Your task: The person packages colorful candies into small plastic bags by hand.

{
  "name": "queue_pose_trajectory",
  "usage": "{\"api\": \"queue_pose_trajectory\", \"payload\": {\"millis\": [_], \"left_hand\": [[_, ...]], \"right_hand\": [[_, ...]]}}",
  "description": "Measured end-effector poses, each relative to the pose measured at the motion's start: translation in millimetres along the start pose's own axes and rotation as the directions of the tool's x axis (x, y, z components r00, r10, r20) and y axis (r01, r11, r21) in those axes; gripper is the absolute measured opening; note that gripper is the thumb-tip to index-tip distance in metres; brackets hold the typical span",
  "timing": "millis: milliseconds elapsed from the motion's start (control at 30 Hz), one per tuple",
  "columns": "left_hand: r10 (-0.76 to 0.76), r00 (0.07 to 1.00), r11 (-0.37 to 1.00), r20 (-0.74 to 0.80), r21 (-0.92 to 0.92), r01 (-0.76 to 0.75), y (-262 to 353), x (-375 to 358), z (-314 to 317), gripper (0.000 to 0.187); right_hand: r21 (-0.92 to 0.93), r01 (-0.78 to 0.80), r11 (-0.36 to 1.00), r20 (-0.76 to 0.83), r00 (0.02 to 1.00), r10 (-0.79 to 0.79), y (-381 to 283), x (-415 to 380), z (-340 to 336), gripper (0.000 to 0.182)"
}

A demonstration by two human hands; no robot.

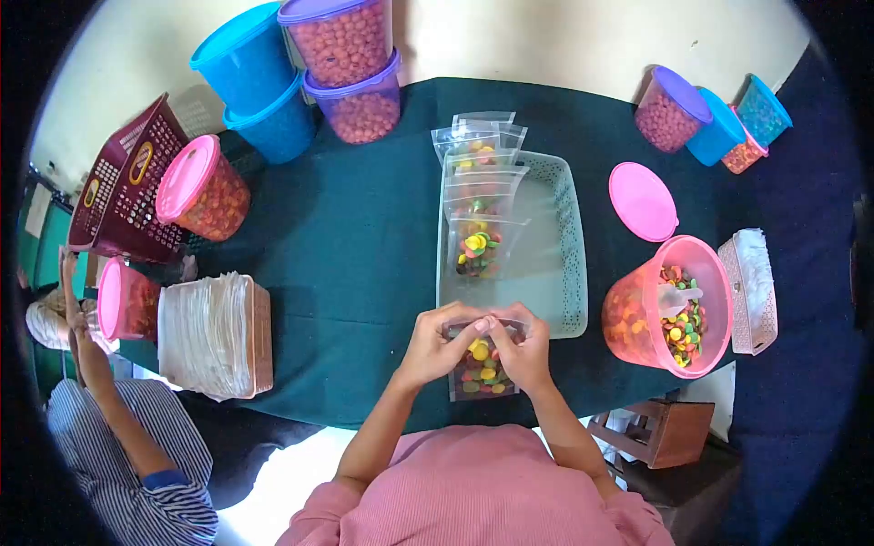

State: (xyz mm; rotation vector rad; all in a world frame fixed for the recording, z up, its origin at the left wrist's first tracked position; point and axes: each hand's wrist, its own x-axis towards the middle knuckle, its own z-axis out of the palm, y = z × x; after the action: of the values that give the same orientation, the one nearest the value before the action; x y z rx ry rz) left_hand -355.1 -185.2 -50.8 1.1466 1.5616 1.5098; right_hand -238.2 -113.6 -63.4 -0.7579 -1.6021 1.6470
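Candy pouch (482, 364) at near counter (364, 237) edge, held upright so sweets settle low. Left hand (439, 344) pinches top left corner, grip closed on pouch; right hand (525, 350) pinches right side likewise, thumbs meeting along seal strip. Tray (569, 255) of filled pouches just behind; open pink tub (669, 305) at right, within reach.

No lettering, number or brand can be read anywhere in view. The only mark is a gold oval emblem on the maroon perforated plastic basket (123, 187), far off to the left of the fingers (473, 325) and beyond them, and it is too small and blurred to make out. The clear plastic pouch of coloured sweets (480, 369) pinched under those fingers carries no visible print
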Motion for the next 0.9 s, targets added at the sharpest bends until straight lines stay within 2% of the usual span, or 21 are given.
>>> {"api": "queue_pose_trajectory", "payload": {"millis": [133, 200, 233, 300, 333, 400, 467, 533, 600, 667, 700, 767, 800, 867, 900], "left_hand": [[0.026, 1.0, 0.999, 0.012, 0.032, -0.026, -3, 8, -11, 0.015], [0.097, 0.993, 0.973, 0.066, 0.203, -0.109, -3, 10, -19, 0.013], [0.052, 0.996, 0.977, 0.07, 0.202, -0.065, 0, 10, -21, 0.01], [0.071, 0.995, 0.977, 0.067, 0.195, -0.083, -5, 11, -27, 0.01], [0.09, 0.993, 0.977, 0.07, 0.186, -0.102, -9, 12, -29, 0.01], [0.095, 0.995, 0.973, 0.026, 0.211, -0.098, -19, 15, -27, 0.011], [0.052, 0.997, 0.987, -0.06, 0.156, -0.042, -38, 19, -24, 0.015], [0.062, 0.993, 0.983, -0.098, 0.18, -0.043, -48, 20, -23, 0.016], [-0.012, 0.99, 1.0, -0.139, 0.01, 0.014, -52, 18, -22, 0.018], [-0.031, 0.986, 1.0, -0.161, -0.002, 0.031, -46, 16, -21, 0.021], [-0.069, 0.985, 0.996, -0.158, -0.072, 0.058, -45, 16, -21, 0.022], [-0.105, 0.977, 0.983, -0.187, -0.166, 0.074, -45, 15, -18, 0.025], [-0.102, 0.977, 0.984, -0.188, -0.165, 0.071, -44, 14, -16, 0.025], [-0.13, 0.961, 0.931, -0.243, -0.364, 0.034, -41, 13, -11, 0.023], [-0.079, 0.972, 0.939, -0.221, -0.343, -0.002, -42, 12, -7, 0.021]], "right_hand": [[-0.004, -0.073, 0.997, 0.032, 0.997, 0.073, -11, 5, -9, 0.012], [0.018, -0.162, 0.987, 0.078, 0.984, 0.16, -13, 5, -16, 0.013], [0.017, -0.16, 0.987, 0.082, 0.984, 0.158, -11, 5, -20, 0.013], [-0.005, -0.027, 1.0, 0.06, 0.998, 0.027, -2, 8, -26, 0.013], [-0.003, -0.019, 1.0, 0.066, 0.998, 0.019, 2, 10, -28, 0.013], [-0.036, -0.082, 0.996, 0.04, 0.996, 0.084, 8, 13, -30, 0.014], [0.006, -0.099, 0.995, 0.027, 0.995, 0.098, 23, 20, -30, 0.016], [0.11, -0.16, 0.981, 0.001, 0.987, 0.16, 30, 22, -32, 0.016], [0.143, -0.182, 0.973, 0.005, 0.983, 0.183, 30, 21, -36, 0.013], [0.246, -0.289, 0.925, 0.086, 0.957, 0.276, 31, 21, -41, 0.008], [0.246, -0.286, 0.926, 0.086, 0.958, 0.273, 28, 22, -43, 0.008], [0.276, -0.432, 0.859, 0.193, 0.9, 0.391, 18, 23, -46, 0.022], [0.276, -0.43, 0.86, 0.193, 0.901, 0.388, 11, 21, -45, 0.022], [0.241, -0.35, 0.906, 0.421, 0.878, 0.227, 1, 14, -43, 0.041], [0.072, -0.211, 0.975, 0.496, 0.856, 0.149, 5, 11, -45, 0.044]]}}
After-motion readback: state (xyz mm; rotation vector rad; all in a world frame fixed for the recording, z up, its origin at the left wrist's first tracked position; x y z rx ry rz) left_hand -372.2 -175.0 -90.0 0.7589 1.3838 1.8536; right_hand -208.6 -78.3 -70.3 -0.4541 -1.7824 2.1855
